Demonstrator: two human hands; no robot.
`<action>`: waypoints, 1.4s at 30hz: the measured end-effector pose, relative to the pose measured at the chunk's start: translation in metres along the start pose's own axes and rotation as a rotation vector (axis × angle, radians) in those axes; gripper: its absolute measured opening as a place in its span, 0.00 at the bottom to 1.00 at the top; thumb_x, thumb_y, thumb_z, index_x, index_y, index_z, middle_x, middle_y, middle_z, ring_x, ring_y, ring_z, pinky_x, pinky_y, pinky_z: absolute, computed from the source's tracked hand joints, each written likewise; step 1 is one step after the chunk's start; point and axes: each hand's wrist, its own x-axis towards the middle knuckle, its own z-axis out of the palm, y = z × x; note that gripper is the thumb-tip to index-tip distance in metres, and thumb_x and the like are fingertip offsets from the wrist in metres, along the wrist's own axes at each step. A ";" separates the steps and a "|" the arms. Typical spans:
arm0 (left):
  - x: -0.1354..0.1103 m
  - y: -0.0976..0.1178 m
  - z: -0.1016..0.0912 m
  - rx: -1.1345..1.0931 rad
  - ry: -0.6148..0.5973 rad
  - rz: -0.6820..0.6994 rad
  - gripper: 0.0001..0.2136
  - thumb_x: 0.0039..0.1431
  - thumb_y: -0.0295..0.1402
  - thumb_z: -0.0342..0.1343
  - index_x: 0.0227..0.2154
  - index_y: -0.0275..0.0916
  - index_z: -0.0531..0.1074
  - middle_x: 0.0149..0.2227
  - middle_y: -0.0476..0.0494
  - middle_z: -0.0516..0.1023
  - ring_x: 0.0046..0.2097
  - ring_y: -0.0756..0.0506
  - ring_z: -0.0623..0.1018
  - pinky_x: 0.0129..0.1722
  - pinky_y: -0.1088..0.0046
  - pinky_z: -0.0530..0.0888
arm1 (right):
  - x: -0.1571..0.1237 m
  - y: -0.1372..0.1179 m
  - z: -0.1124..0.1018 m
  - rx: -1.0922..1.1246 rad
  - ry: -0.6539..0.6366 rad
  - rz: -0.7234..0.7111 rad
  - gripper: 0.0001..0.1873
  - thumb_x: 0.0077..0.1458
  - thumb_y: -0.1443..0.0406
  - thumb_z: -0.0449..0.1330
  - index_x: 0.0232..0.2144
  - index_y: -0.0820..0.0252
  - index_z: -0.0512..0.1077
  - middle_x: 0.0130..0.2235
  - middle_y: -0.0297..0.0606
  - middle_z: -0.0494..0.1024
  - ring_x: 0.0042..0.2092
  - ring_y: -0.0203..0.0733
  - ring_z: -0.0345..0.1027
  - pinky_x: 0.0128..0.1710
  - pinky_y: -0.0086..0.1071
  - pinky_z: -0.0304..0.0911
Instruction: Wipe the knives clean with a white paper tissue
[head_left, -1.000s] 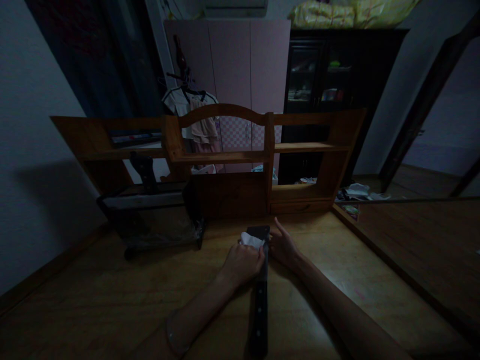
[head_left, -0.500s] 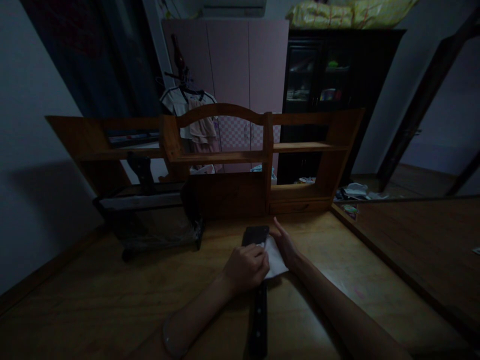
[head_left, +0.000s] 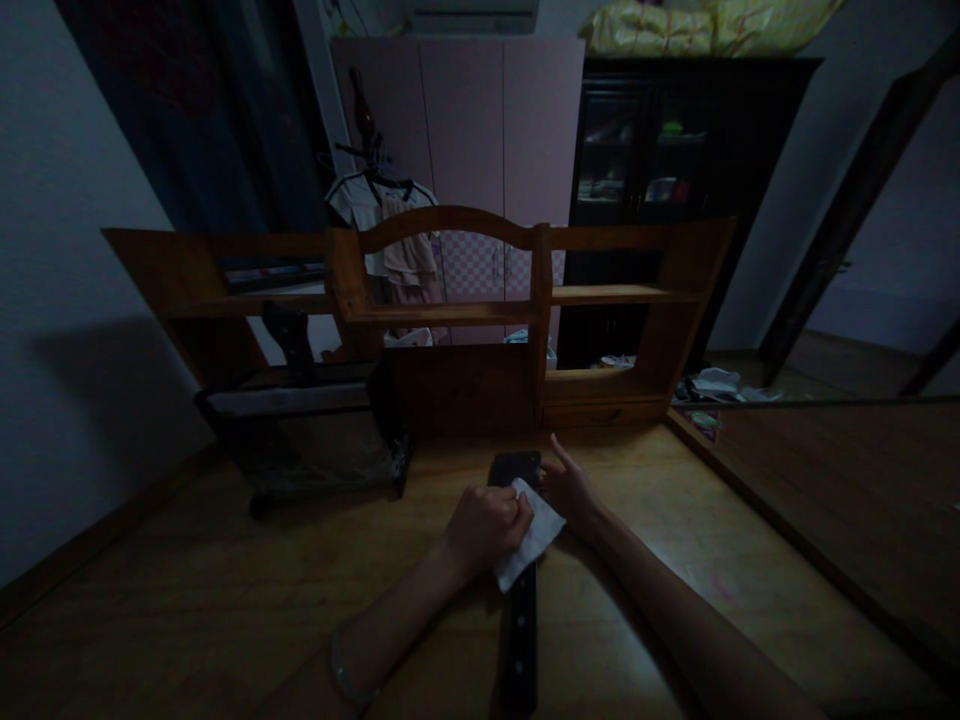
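White tissue [head_left: 535,536] in L hand [head_left: 486,526], blk cleaver [head_left: 520,635], R hand [head_left: 575,497] beside.

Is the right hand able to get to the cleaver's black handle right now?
Probably yes: the right hand is close by, beside the blade, and nothing covers the lower part of the black handle. The white tissue in the left hand only reaches its top end.

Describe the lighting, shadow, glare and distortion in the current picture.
All in the head view: dim light, the black cabinet losing detail; a shadow on the left-hand wall; pale sheen on the wooden tabletop beside the right forearm; wide-angle stretch, the wooden shelf leaning outward at both ends; white tissue standing out against the dark cleaver.
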 end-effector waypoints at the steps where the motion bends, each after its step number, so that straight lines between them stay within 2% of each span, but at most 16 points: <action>1: 0.000 -0.002 0.000 0.027 -0.019 -0.022 0.17 0.63 0.30 0.42 0.21 0.36 0.70 0.23 0.43 0.75 0.25 0.49 0.74 0.26 0.74 0.66 | 0.000 0.000 0.000 0.000 0.004 -0.007 0.26 0.54 0.45 0.50 0.28 0.62 0.71 0.22 0.36 0.74 0.22 0.35 0.64 0.22 0.27 0.55; 3: 0.002 -0.004 -0.002 0.085 -0.070 -0.057 0.17 0.62 0.30 0.43 0.23 0.35 0.72 0.24 0.41 0.76 0.25 0.47 0.75 0.25 0.74 0.66 | 0.000 0.000 0.001 0.000 -0.007 -0.021 0.26 0.55 0.45 0.50 0.28 0.62 0.71 0.23 0.36 0.74 0.22 0.36 0.65 0.23 0.27 0.55; 8: 0.006 -0.001 -0.008 0.172 -0.171 -0.144 0.20 0.64 0.31 0.39 0.24 0.33 0.74 0.25 0.36 0.77 0.27 0.44 0.77 0.27 0.71 0.68 | -0.001 0.000 0.002 0.019 -0.062 -0.024 0.26 0.56 0.45 0.50 0.31 0.62 0.71 0.25 0.38 0.75 0.31 0.41 0.71 0.33 0.31 0.61; 12: 0.006 0.006 -0.010 0.149 -0.186 -0.208 0.21 0.65 0.32 0.38 0.25 0.32 0.75 0.25 0.35 0.77 0.28 0.44 0.77 0.29 0.70 0.69 | 0.001 0.001 0.001 0.025 -0.062 -0.021 0.25 0.56 0.46 0.50 0.32 0.62 0.71 0.26 0.38 0.75 0.29 0.40 0.70 0.35 0.33 0.62; 16: 0.005 0.011 -0.009 0.134 -0.173 -0.228 0.22 0.65 0.33 0.38 0.26 0.33 0.75 0.25 0.35 0.77 0.28 0.44 0.77 0.30 0.70 0.69 | 0.001 0.001 0.000 0.008 -0.062 -0.037 0.25 0.56 0.46 0.50 0.31 0.61 0.71 0.24 0.37 0.74 0.28 0.40 0.70 0.34 0.33 0.62; 23: 0.003 0.019 -0.006 0.144 -0.116 -0.021 0.19 0.65 0.32 0.39 0.27 0.33 0.73 0.24 0.37 0.76 0.25 0.45 0.76 0.24 0.72 0.66 | -0.001 -0.001 0.002 -0.003 -0.028 -0.017 0.25 0.56 0.45 0.49 0.29 0.61 0.71 0.23 0.37 0.74 0.24 0.37 0.66 0.27 0.29 0.60; 28: -0.001 0.022 -0.002 0.075 -0.005 0.135 0.16 0.63 0.32 0.42 0.25 0.34 0.71 0.24 0.40 0.74 0.25 0.46 0.75 0.24 0.72 0.65 | -0.001 -0.001 0.002 0.007 -0.017 0.006 0.26 0.55 0.44 0.49 0.26 0.60 0.69 0.19 0.34 0.71 0.19 0.33 0.60 0.19 0.26 0.51; 32: -0.002 0.024 -0.004 0.012 0.051 0.237 0.14 0.63 0.32 0.43 0.24 0.36 0.69 0.24 0.44 0.73 0.26 0.47 0.73 0.25 0.70 0.65 | -0.001 0.000 0.002 0.051 -0.044 -0.026 0.24 0.55 0.46 0.51 0.26 0.60 0.69 0.21 0.35 0.72 0.22 0.34 0.63 0.23 0.26 0.54; 36: -0.001 0.026 -0.008 -0.047 0.073 0.280 0.13 0.62 0.31 0.44 0.24 0.37 0.68 0.24 0.45 0.72 0.28 0.48 0.73 0.27 0.70 0.66 | 0.000 0.002 0.001 0.062 -0.031 -0.053 0.24 0.56 0.47 0.51 0.25 0.61 0.69 0.21 0.35 0.73 0.24 0.35 0.65 0.26 0.28 0.57; 42: -0.001 0.026 -0.007 -0.062 0.088 0.348 0.14 0.61 0.30 0.43 0.23 0.37 0.69 0.24 0.44 0.69 0.28 0.49 0.71 0.28 0.72 0.66 | 0.001 0.001 -0.004 -0.017 -0.005 -0.022 0.25 0.54 0.44 0.51 0.25 0.60 0.69 0.22 0.34 0.73 0.22 0.36 0.63 0.24 0.29 0.54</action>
